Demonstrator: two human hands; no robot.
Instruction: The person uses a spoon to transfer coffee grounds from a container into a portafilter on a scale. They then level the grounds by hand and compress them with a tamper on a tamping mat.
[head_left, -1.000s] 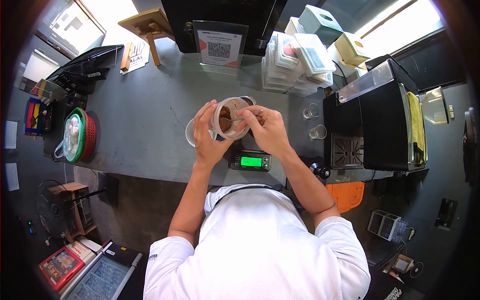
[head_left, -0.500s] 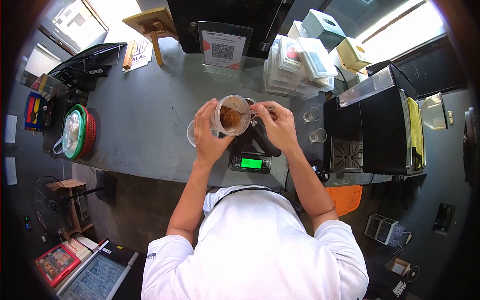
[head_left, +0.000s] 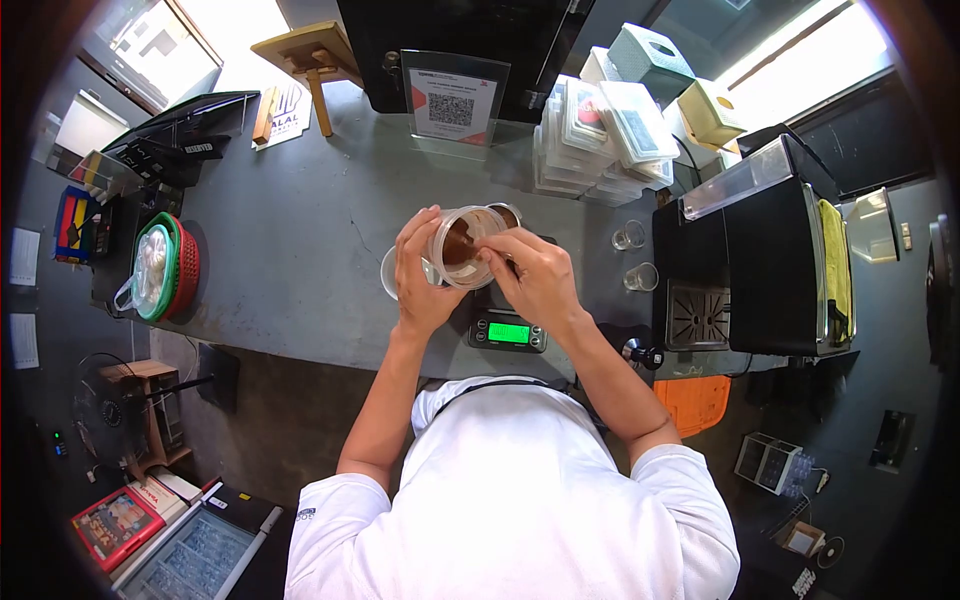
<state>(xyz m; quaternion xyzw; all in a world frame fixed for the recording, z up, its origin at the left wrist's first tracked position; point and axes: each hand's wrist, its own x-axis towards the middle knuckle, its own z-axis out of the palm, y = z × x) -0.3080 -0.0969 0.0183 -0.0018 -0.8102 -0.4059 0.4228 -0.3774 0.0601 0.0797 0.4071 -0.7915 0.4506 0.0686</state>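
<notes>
My left hand is wrapped around a clear plastic tub, tilted towards me, with brown powder inside. My right hand pinches a small metal spoon, its tip down in the tub; most of the spoon is hidden by the fingers. Below the hands is a black digital scale with a lit green display whose digits are too small to read. Behind the tub shows the rim of a round metal vessel, largely covered. A whitish cup stands beside my left hand, partly hidden by it.
Two small glasses stand right of my hands, before a black espresso machine. Stacked plastic boxes and a QR-code stand are at the back. Left is a green-and-red basket. A black-knobbed tool lies near the front edge.
My right hand has moved left and down, taking the spoon from the tub's rim deeper inside. The tub has shifted slightly right in view, and more of my right hand now covers it.
</notes>
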